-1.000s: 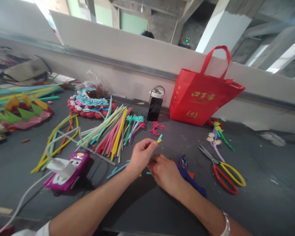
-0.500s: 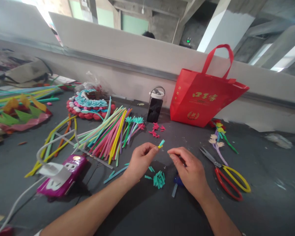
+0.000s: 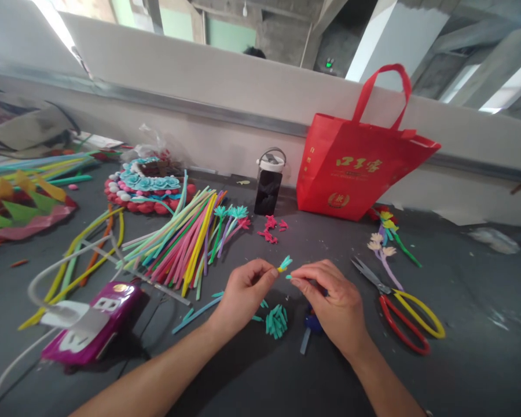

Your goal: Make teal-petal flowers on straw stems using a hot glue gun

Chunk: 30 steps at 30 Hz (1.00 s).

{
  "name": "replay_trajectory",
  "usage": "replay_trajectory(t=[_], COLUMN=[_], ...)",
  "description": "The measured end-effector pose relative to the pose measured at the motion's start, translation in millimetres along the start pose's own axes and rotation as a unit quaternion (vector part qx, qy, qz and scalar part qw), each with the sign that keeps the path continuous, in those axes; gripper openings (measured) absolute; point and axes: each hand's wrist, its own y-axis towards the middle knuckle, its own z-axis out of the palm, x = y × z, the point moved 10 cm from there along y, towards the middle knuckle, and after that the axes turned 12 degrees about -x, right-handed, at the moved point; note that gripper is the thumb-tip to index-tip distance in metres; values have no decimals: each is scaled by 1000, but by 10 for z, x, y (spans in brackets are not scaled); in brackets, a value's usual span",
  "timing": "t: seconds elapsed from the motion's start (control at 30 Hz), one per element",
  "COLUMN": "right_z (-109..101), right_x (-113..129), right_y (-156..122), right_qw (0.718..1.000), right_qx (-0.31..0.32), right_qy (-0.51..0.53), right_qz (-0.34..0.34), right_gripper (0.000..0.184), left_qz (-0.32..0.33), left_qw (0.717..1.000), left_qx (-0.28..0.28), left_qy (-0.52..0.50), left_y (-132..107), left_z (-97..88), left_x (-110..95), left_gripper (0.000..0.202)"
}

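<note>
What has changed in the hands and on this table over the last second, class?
The right hand has moved rightward, uncovering the pile of cut teal strips, and now visibly pinches a small teal strip. The left hand still pinches the teal-and-yellow piece. The scissors and red tote bag stayed where they were.

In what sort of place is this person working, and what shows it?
Most likely a craft workshop, though it might be a craft classroom. A bundle of coloured sticks, a pile of small green pieces and scissors lie on the dark table.
</note>
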Motion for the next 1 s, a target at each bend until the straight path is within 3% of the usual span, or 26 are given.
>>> replay_trajectory(t=[0.47,1.0], right_z=[12,19], right_x=[-141,-185], right_y=[-18,-20], right_qw=[997,996], right_qx=[-26,-23], right_qy=[13,-1], right_qz=[76,85], right_gripper=[4,7], left_qz=[-1,4], left_qw=[1000,1000], left_qx=[20,27], left_qy=[-3,-9], left_y=[-41,-59], left_z=[51,56], left_x=[-24,-20], left_gripper=[28,26])
